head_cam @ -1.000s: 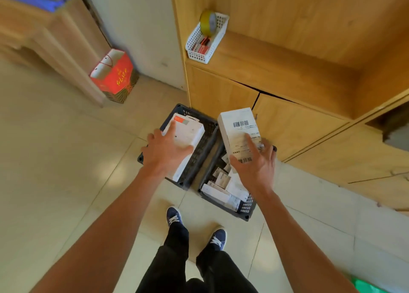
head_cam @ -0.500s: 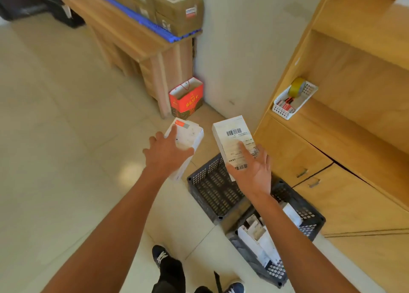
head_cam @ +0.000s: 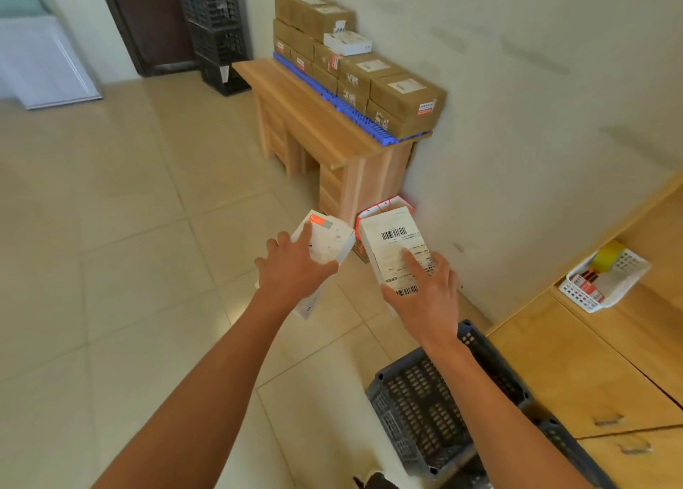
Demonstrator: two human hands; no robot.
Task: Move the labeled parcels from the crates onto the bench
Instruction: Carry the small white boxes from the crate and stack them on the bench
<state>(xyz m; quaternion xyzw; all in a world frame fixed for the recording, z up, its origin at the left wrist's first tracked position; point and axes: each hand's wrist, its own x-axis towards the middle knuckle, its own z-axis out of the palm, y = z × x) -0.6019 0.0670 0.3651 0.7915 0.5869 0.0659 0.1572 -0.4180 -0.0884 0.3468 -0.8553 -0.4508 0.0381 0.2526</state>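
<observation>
My left hand [head_cam: 294, 270] grips a white box with an orange mark [head_cam: 327, 243], held in the air over the floor. My right hand [head_cam: 425, 291] grips a white parcel with barcode labels [head_cam: 393, 244] beside it. Both are raised in front of me, apart from the wooden bench [head_cam: 306, 115] further ahead by the wall. On the bench lie stacked brown labeled cartons [head_cam: 403, 100] on a blue mat [head_cam: 321, 89], with a white box [head_cam: 347, 43] on top. A dark crate [head_cam: 425, 400] sits on the floor at lower right, under my right forearm; a second crate [head_cam: 576, 451] shows behind it.
A red paper bag [head_cam: 384, 206] stands on the floor by the bench leg, partly behind the parcels. A wooden cabinet [head_cam: 591, 359] at right carries a white basket [head_cam: 606, 281] with a tape roll. Tall dark stacked crates [head_cam: 218, 30] stand by a door at the back.
The view has swung left and up from the crates towards the bench. Both hands have carried their boxes away from the crates and towards the bench.
</observation>
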